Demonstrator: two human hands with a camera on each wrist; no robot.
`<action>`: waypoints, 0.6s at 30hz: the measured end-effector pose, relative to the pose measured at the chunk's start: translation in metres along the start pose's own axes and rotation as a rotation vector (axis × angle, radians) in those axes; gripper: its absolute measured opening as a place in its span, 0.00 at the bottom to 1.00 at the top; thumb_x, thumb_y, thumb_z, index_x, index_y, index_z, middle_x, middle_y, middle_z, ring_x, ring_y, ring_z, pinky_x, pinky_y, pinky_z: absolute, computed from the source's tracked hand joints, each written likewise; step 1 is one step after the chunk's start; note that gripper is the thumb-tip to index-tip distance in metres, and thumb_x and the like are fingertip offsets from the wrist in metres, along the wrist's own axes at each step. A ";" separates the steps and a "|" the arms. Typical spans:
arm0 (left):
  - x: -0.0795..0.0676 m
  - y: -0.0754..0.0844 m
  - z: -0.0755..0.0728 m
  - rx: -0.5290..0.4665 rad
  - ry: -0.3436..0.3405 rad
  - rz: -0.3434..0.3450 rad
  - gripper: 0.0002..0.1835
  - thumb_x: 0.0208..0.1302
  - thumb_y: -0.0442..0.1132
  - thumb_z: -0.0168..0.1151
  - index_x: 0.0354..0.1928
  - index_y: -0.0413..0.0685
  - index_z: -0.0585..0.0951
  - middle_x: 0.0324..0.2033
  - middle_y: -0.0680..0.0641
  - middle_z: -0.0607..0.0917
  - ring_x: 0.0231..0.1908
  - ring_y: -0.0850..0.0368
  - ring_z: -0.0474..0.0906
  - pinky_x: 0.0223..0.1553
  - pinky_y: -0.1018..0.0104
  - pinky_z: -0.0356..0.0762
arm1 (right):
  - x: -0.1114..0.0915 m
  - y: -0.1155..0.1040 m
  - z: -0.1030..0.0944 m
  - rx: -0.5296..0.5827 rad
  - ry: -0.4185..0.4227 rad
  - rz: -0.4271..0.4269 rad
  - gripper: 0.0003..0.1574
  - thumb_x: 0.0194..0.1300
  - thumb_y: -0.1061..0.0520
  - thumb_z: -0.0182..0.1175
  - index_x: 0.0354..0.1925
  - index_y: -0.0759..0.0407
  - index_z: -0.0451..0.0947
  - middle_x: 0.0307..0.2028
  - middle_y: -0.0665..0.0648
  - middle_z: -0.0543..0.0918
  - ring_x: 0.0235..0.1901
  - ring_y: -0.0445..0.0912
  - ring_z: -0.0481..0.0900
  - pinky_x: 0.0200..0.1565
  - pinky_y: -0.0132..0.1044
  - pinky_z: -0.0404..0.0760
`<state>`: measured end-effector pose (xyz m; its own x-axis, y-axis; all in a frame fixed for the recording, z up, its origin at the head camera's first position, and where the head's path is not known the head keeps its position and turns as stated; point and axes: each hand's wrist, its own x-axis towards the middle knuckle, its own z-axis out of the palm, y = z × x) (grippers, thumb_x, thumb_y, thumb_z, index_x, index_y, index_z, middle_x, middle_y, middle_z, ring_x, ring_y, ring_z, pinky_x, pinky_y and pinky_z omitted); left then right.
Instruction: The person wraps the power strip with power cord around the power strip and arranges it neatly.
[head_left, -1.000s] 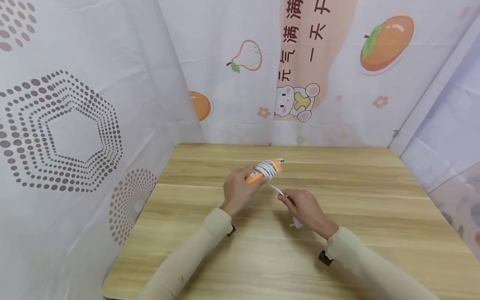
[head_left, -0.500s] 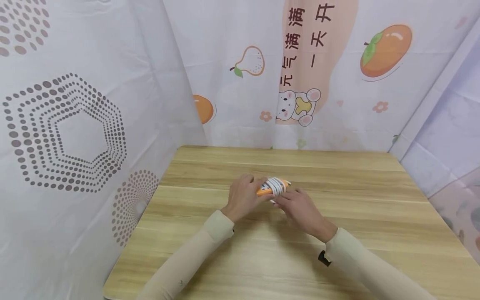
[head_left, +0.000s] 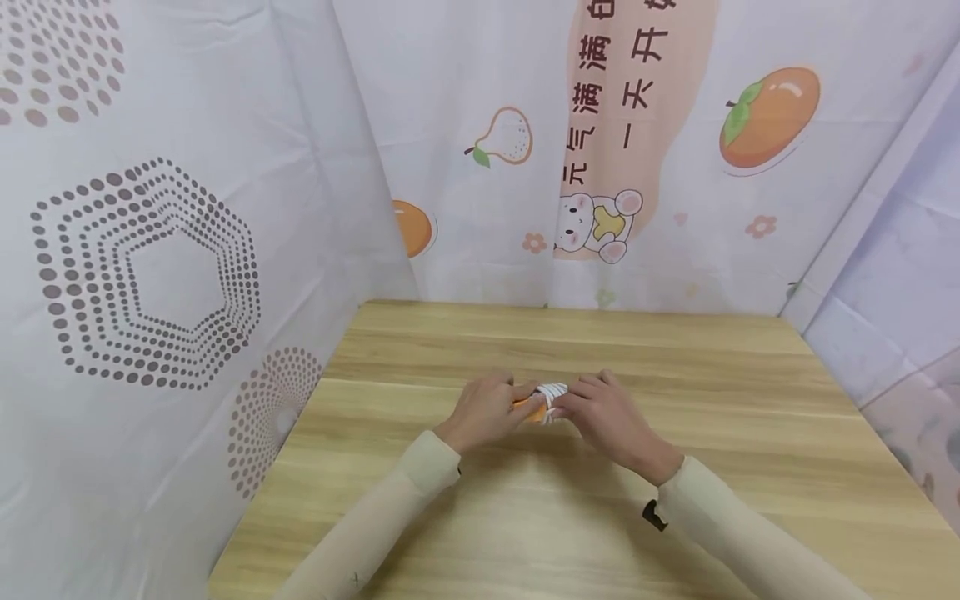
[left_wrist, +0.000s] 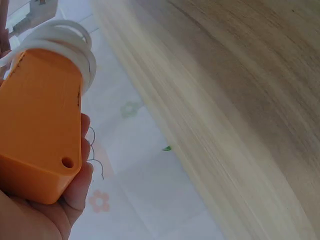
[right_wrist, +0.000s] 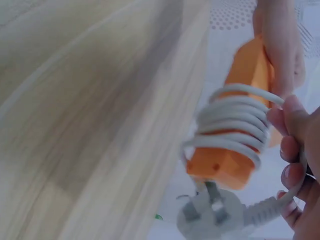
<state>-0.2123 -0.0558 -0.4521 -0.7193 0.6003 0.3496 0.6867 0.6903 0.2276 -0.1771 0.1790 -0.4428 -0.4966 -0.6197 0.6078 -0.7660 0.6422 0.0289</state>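
My left hand [head_left: 483, 412] grips one end of an orange power strip [head_left: 531, 411], its fingers wrapped along the side in the left wrist view. Several turns of white cord [right_wrist: 232, 117] circle the strip's other end. Close beside it, my right hand [head_left: 611, 423] pinches the cord between thumb and forefinger. The cord's tail runs down past the curled fingers to a white plug [right_wrist: 207, 215], which hangs near the wound end of the strip. From the head view the plug is hidden. A small round hole shows in the strip's end in the left wrist view.
Both hands are over a wood-grain table [head_left: 465, 517]. A white printed curtain [head_left: 450, 192] hangs behind its far edge, and more patterned cloth [head_left: 180, 467] covers the left side. Dark bands [head_left: 654, 515] show at the cuffs.
My right hand has come from the right, where it held the cord stretched out, up against the strip. The strip has sunk lower in the head view, its wound end tipped away. The camera has tilted slightly.
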 end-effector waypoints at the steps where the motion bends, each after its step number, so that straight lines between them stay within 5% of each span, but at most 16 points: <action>1: 0.000 0.000 0.001 -0.019 -0.004 0.004 0.22 0.75 0.60 0.56 0.58 0.58 0.86 0.18 0.56 0.67 0.19 0.62 0.57 0.17 0.71 0.56 | 0.000 0.002 -0.001 0.022 0.003 0.008 0.09 0.57 0.53 0.76 0.34 0.53 0.87 0.30 0.46 0.82 0.32 0.44 0.78 0.38 0.40 0.67; 7: 0.001 0.001 -0.004 -0.109 -0.086 0.042 0.24 0.74 0.61 0.57 0.60 0.56 0.84 0.17 0.57 0.69 0.18 0.63 0.57 0.17 0.72 0.55 | 0.003 0.012 -0.008 0.113 0.012 0.031 0.07 0.55 0.52 0.76 0.31 0.50 0.88 0.27 0.42 0.80 0.28 0.40 0.71 0.38 0.39 0.61; 18: 0.005 0.007 -0.005 -0.110 -0.229 0.117 0.36 0.61 0.73 0.63 0.61 0.58 0.84 0.18 0.57 0.70 0.20 0.64 0.59 0.20 0.70 0.59 | 0.002 0.018 -0.014 0.238 -0.041 0.072 0.13 0.53 0.49 0.77 0.34 0.46 0.83 0.30 0.36 0.81 0.29 0.35 0.68 0.41 0.40 0.58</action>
<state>-0.2111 -0.0501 -0.4442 -0.6309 0.7575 0.1678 0.7647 0.5706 0.2994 -0.1859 0.1958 -0.4302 -0.5658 -0.5972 0.5686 -0.8001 0.5642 -0.2036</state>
